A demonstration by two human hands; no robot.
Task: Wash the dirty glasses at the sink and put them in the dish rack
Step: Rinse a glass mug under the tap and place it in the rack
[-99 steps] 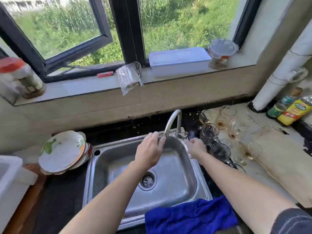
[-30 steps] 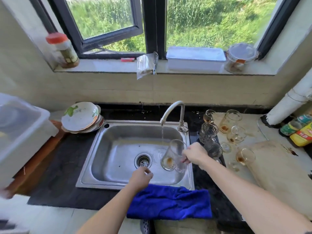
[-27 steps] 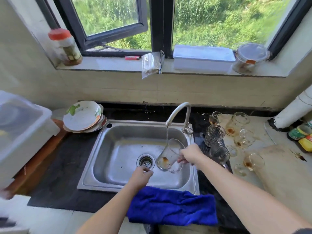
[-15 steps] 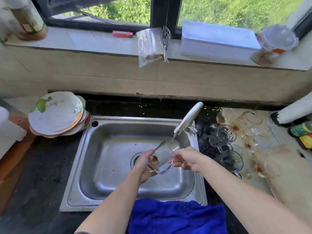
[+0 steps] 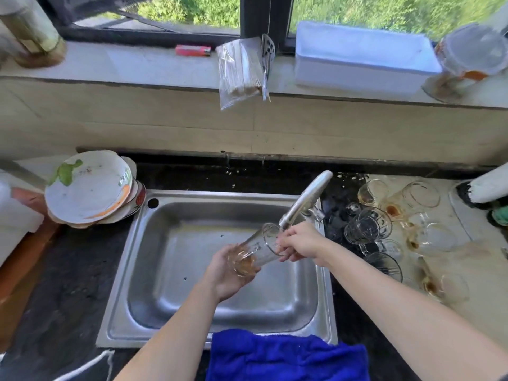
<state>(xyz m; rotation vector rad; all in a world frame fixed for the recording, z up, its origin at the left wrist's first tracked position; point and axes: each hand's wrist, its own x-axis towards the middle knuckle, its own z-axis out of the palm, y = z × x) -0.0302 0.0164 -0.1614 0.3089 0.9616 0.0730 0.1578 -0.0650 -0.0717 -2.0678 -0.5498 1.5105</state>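
Rinse step, mid-frame: my left fingers (image 5: 242,280) cupped the glass (image 5: 259,250) base, right fingers (image 5: 286,250) pinched its rim; next, likely scrub inside.

blue cloth (image 5: 286,356), steel-grey sink (image 5: 170,320), amber-stained clear glass (image 5: 254,254)

A left hand (image 5: 225,276) cups the base of a tilted glass (image 5: 258,248) over a steel sink (image 5: 132,270), while the right hand (image 5: 299,244) grips its rim just below the faucet (image 5: 305,199) spout. Brownish residue seems to sit in its bottom. Stained glasses (image 5: 368,226) crowd the counter (image 5: 481,273) at right; stacked plates (image 5: 88,188) sit left.
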